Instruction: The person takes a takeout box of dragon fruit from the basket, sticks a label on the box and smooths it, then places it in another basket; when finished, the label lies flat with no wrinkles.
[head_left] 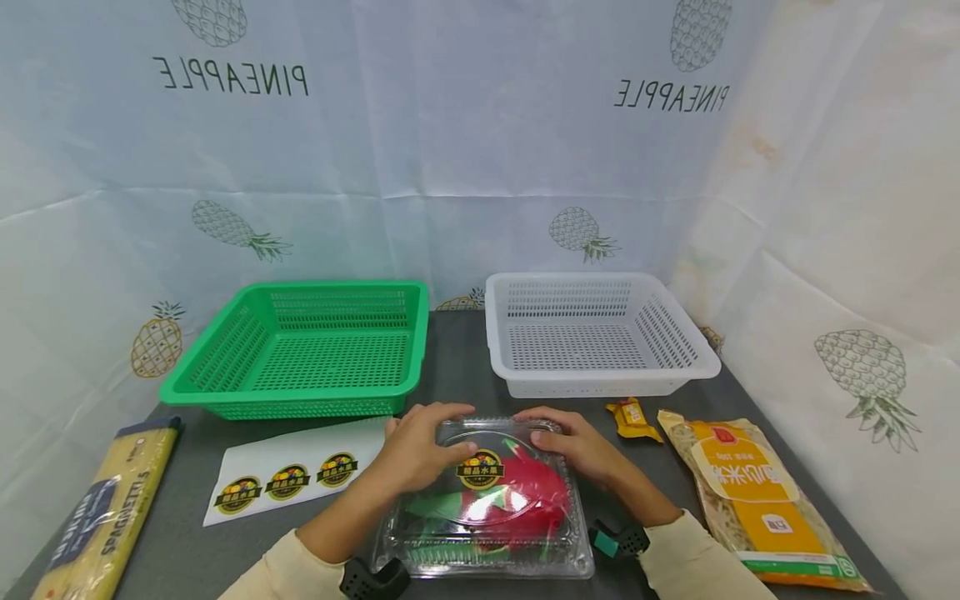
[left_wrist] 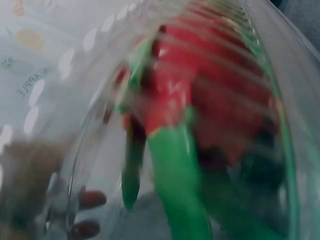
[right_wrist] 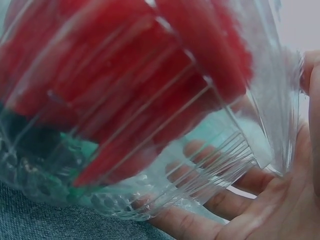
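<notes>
A clear plastic clamshell box [head_left: 487, 569] sits in front of me on the dark table in the head view. Through its walls shows a red dragon fruit with green scales [head_left: 531, 493], and a round black-and-gold label [head_left: 480, 469] is on the lid. My left hand [head_left: 422, 450] grips the box's far left corner, thumb over the lid; its fingertips [left_wrist: 92, 199] appear through the plastic in the left wrist view. At the far right corner my right hand [head_left: 581, 447] holds the box, thumb on the lid, fingers [right_wrist: 227, 204] around the side wall.
Left of the box lies a white sheet [head_left: 247, 467] with three labels, and further left a spaghetti pack [head_left: 112, 508]. Behind stand a green basket [head_left: 315, 408] and a white basket [head_left: 600, 387]. A small yellow packet [head_left: 632, 418] and an orange food bag [head_left: 757, 496] lie right.
</notes>
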